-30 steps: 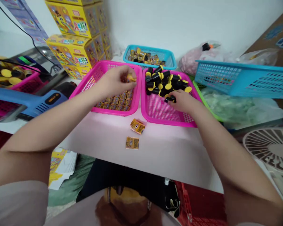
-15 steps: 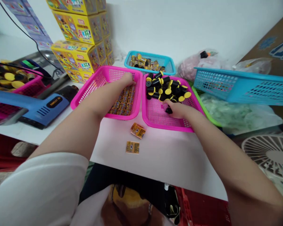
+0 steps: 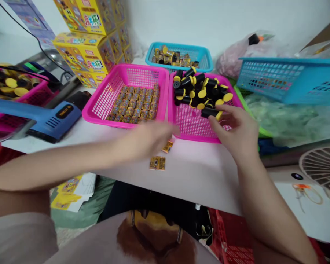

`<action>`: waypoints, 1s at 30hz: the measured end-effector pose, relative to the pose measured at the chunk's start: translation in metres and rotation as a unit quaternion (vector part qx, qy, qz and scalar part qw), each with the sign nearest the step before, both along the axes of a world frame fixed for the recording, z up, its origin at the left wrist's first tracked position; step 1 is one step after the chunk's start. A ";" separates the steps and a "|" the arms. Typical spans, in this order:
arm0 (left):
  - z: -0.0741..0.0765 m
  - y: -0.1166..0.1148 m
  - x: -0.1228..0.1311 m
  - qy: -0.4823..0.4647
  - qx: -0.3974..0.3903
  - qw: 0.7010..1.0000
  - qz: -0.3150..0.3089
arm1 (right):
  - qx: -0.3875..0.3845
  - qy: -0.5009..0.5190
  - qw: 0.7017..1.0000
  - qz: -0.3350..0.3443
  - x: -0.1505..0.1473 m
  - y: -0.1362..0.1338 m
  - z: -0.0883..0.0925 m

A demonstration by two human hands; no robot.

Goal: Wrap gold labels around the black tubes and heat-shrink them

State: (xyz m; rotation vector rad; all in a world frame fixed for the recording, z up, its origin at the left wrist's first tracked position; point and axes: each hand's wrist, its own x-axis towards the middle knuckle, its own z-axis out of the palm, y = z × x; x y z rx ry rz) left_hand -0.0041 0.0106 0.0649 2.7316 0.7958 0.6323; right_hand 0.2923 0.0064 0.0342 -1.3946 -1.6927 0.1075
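Note:
My right hand pinches the yellow end of a small black tube between thumb and fingers. It is at the front right of a pink basket, where more black tubes with yellow caps are heaped. Blurred by motion, my left hand passes over the table just in front of the other pink basket; its fingers are too smeared to read. Rows of small wrapped cylinders stand in that basket. Below the left hand lie two printed orange sleeves, one flat and one partly covered.
A blue heat gun lies on the left, beside another filled pink basket. Yellow boxes are stacked behind. Blue baskets stand at the back and right. A fan is at far right.
My left hand has left the basket of wrapped cylinders and moved toward me and right, over the table. My right hand has shifted slightly right and taken hold of a black tube.

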 end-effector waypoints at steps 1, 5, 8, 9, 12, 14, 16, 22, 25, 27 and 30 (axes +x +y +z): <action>-0.020 -0.034 -0.004 0.061 0.049 0.997 0.000 | 0.010 0.009 1.000 -0.005 -0.001 -0.002 -0.002; -0.087 -0.119 -0.019 0.245 0.155 0.955 0.062 | 0.007 0.026 1.000 -0.001 -0.003 -0.004 -0.008; -0.093 -0.144 -0.028 0.268 0.206 0.941 0.031 | -0.009 0.020 1.000 0.012 -0.004 -0.004 -0.008; -0.089 -0.148 -0.031 0.267 0.216 0.939 0.024 | -0.011 0.016 1.000 0.016 -0.004 -0.004 -0.008; -0.076 -0.147 -0.035 0.245 0.218 0.945 0.000 | -0.013 0.006 1.000 0.026 -0.004 -0.005 -0.007; -0.074 -0.134 -0.034 0.205 0.213 0.955 -0.030 | -0.018 -0.005 0.999 0.034 -0.004 -0.006 -0.006; -0.075 -0.115 -0.032 0.170 0.161 0.971 -0.052 | -0.021 -0.017 0.999 0.045 -0.004 -0.007 -0.005; -0.055 -0.070 -0.024 0.104 -0.153 0.983 -0.008 | -0.028 0.036 0.997 0.058 -0.006 -0.008 -0.007; -0.028 -0.054 -0.014 -0.060 -0.223 0.973 0.016 | -0.016 0.123 0.988 0.093 -0.008 -0.010 -0.008; -0.014 -0.042 -0.002 -0.178 -0.249 0.951 0.042 | -0.033 0.166 0.978 0.120 -0.012 -0.013 -0.007; -0.009 -0.022 0.019 -0.307 -0.364 0.875 0.087 | -0.063 0.217 0.964 0.141 -0.022 -0.021 -0.001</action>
